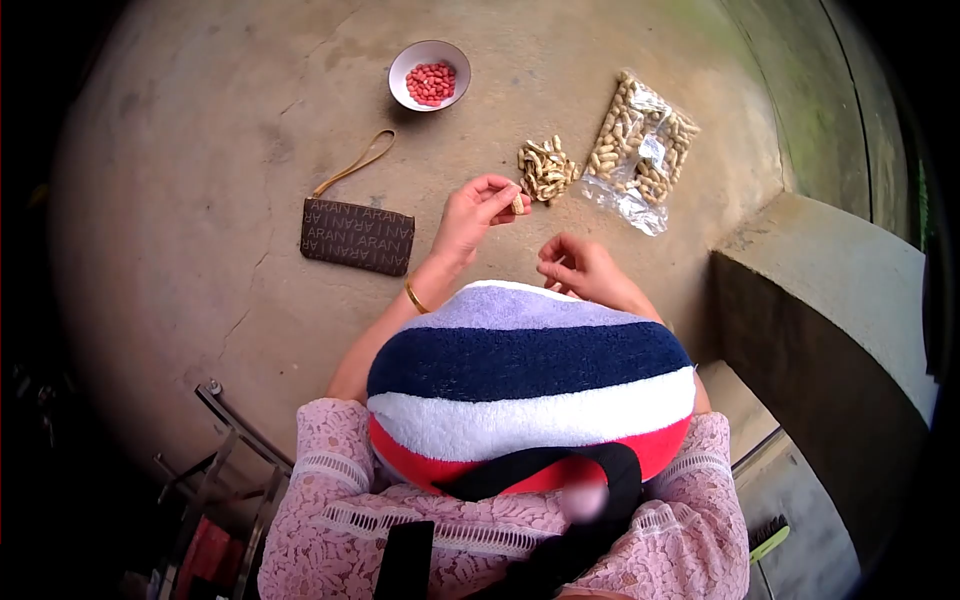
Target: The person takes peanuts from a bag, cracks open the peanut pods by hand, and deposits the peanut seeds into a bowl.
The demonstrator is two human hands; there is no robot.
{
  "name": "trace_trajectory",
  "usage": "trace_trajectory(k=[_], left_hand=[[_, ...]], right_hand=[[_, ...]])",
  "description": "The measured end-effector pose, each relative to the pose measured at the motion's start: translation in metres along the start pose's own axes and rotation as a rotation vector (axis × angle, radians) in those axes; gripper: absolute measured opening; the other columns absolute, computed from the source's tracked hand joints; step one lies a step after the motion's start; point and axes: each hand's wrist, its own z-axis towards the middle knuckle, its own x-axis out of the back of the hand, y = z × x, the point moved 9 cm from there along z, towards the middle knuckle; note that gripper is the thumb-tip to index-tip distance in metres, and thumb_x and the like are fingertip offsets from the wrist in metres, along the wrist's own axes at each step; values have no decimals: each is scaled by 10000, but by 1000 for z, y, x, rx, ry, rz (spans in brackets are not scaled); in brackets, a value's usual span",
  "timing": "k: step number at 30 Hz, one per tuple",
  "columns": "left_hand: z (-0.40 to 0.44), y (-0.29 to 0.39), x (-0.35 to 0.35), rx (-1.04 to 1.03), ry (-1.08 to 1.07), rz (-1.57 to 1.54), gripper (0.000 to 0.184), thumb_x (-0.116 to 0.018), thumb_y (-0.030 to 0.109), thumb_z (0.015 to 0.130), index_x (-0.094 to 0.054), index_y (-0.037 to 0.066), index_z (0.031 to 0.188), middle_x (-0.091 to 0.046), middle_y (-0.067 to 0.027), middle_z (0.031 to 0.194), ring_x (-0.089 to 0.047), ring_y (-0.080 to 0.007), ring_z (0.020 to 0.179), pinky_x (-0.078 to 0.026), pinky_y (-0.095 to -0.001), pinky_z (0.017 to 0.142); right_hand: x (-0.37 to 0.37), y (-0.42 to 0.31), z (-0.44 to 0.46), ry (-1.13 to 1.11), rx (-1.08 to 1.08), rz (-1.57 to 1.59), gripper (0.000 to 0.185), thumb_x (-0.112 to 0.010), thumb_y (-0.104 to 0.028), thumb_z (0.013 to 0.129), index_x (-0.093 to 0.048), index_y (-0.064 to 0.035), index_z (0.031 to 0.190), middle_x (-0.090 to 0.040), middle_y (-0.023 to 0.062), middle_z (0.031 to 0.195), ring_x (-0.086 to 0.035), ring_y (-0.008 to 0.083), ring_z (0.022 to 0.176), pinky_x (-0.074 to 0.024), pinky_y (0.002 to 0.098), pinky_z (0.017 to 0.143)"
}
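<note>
My left hand pinches a peanut shell between thumb and fingertips, just left of a pile of peanut shells on the concrete floor. My right hand is lower and to the right, apart from the left one, its fingers curled; whether anything is between them is too small to make out. A clear plastic bag of unshelled peanuts lies right of the pile. Farther up stands a white bowl with red peanut kernels in it.
A dark patterned pouch with a tan wrist strap lies left of my left hand. A striped cushion is in front of my body. At the right is a concrete ledge; a metal frame stands at the lower left.
</note>
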Motion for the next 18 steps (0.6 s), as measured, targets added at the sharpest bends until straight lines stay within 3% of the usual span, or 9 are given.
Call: trace_trajectory(k=[2, 5, 9, 11, 12, 14, 17, 18], left_hand=[[-1, 1, 6, 25, 21, -1, 115, -529, 156, 827, -541, 44, 849, -613, -68, 806, -592, -119, 715, -465, -226, 669], [3, -2, 11, 2, 2, 3, 121, -518, 150, 830, -547, 35, 857, -609, -67, 787, -588, -118, 703, -468, -236, 673], [3, -4, 8, -27, -17, 15, 128, -515, 147, 830, -546, 28, 863, -604, -66, 768, -586, -119, 694, -471, -246, 675], [3, -3, 5, -44, -34, 17, 135, -512, 147, 833, -547, 22, 868, -601, -64, 758, -584, -119, 685, -473, -243, 663], [2, -2, 4, -44, -34, 20, 135, -512, 147, 833, -547, 22, 868, -601, -64, 758, -584, -119, 685, -473, -243, 663], [-1, 1, 2, -25, -16, 24, 149, -512, 155, 835, -547, 15, 870, -601, -66, 761, -584, -120, 692, -473, -236, 645], [-4, -2, 1, 38, -36, 86, 151, -513, 141, 835, -546, 1, 883, -600, -65, 773, -585, -121, 707, -475, -220, 640], [-4, -3, 3, 37, -33, 86, 151, -513, 141, 835, -546, 1, 883, -600, -65, 773, -585, -121, 707, -475, -220, 640]], right_hand=[[-6, 5, -34, -220, -132, -346, 196, -555, -182, 808, -541, 10, 774, -576, 43, 761, -549, 115, 653, -428, 246, 563], [1, -19, -67, -246, -169, -392, 224, -535, -204, 821, -566, 13, 773, -581, 44, 700, -548, 118, 661, -418, 262, 589], [3, 0, -52, -488, -73, -34, 170, -542, -174, 818, -588, -15, 855, -556, 65, 648, -535, 110, 679, -424, 248, 578], [15, -5, -26, -214, -34, 150, 312, -635, -122, 725, -543, -26, 1008, -557, 46, 750, -518, 119, 665, -429, 228, 570], [6, -8, -17, -215, -32, 152, 312, -635, -122, 725, -543, -26, 1008, -557, 46, 750, -518, 119, 665, -429, 228, 570], [22, -64, -9, 292, 515, -310, 503, -703, -95, 642, -493, -63, 1098, -544, 57, 849, -526, 137, 712, -440, 243, 571], [8, -79, 7, 378, 684, -383, 599, -715, -83, 603, -443, -66, 1137, -517, 83, 900, -532, 181, 748, -458, 272, 576], [6, -82, 10, 422, 732, -389, 533, -708, -66, 608, -482, -54, 1091, -520, 92, 881, -544, 180, 716, -461, 262, 568]])
